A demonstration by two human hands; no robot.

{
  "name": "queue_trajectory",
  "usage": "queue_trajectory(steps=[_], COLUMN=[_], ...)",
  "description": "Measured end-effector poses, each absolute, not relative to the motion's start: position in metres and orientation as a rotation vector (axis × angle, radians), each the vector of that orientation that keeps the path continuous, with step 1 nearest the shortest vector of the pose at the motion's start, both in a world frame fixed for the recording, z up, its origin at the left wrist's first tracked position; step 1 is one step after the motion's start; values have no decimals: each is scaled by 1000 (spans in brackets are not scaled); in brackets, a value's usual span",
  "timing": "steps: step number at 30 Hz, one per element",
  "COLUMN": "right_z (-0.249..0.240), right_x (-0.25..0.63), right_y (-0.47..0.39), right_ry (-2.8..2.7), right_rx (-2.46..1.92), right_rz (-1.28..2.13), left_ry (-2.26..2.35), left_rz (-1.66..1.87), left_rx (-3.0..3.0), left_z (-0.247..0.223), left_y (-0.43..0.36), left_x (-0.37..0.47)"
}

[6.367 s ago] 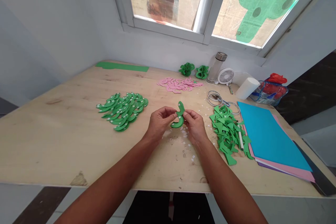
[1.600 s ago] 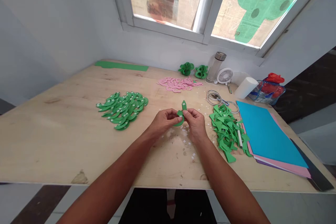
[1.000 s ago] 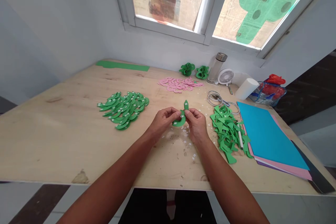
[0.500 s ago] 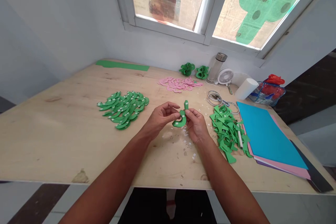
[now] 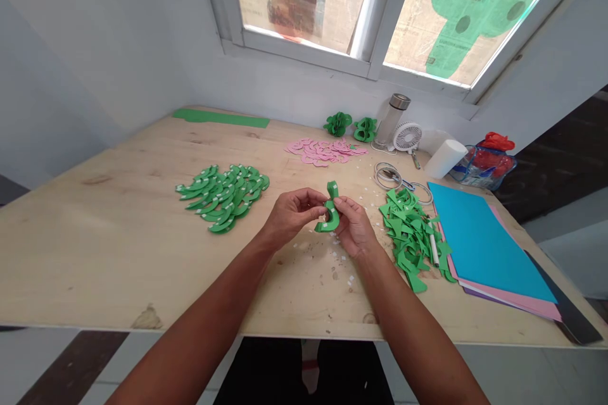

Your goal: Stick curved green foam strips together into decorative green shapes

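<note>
Between my two hands, above the table, is a curved green paper cutout (image 5: 329, 223) with small white squares on it. My right hand (image 5: 354, 226) pinches it at the middle from the right. My left hand (image 5: 297, 214) has its thumb and fingertips closed on its left side near the middle. The upper end of the cutout stands up above my fingertips, and the lower end curls to the left. Small white paper bits (image 5: 351, 281) lie on the table below. To the left is a pile of similar green curved cutouts (image 5: 225, 196) with white squares.
Green paper scraps (image 5: 408, 237) and a white pen (image 5: 434, 249) lie right of my hands, beside blue paper sheets (image 5: 484, 240). Tape rolls (image 5: 388, 175), pink cutouts (image 5: 318, 153), two green paper balls (image 5: 337, 124), a bottle (image 5: 393, 119) and a small fan (image 5: 407, 137) are farther back.
The green cutout has turned slightly between my fingers, and its upper end now leans more to the left. My left fingertips have come closer and closed on it.
</note>
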State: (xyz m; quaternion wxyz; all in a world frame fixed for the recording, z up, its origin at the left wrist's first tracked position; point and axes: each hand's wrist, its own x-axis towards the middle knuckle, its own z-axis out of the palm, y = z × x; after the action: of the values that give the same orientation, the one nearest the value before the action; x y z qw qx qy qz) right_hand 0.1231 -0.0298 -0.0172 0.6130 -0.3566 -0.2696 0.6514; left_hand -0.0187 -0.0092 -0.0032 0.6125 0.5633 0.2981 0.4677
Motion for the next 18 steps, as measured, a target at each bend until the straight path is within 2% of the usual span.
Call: queue_trajectory(steps=[18], right_z=[-22], right_x=[119], right_y=[-29], right_ry=[-758], right_rx=[-978], right_rz=[1285], left_ry=[860], left_rz=[961], left_rx=[1261], left_z=[-3], left_y=[-6], left_x=[-22])
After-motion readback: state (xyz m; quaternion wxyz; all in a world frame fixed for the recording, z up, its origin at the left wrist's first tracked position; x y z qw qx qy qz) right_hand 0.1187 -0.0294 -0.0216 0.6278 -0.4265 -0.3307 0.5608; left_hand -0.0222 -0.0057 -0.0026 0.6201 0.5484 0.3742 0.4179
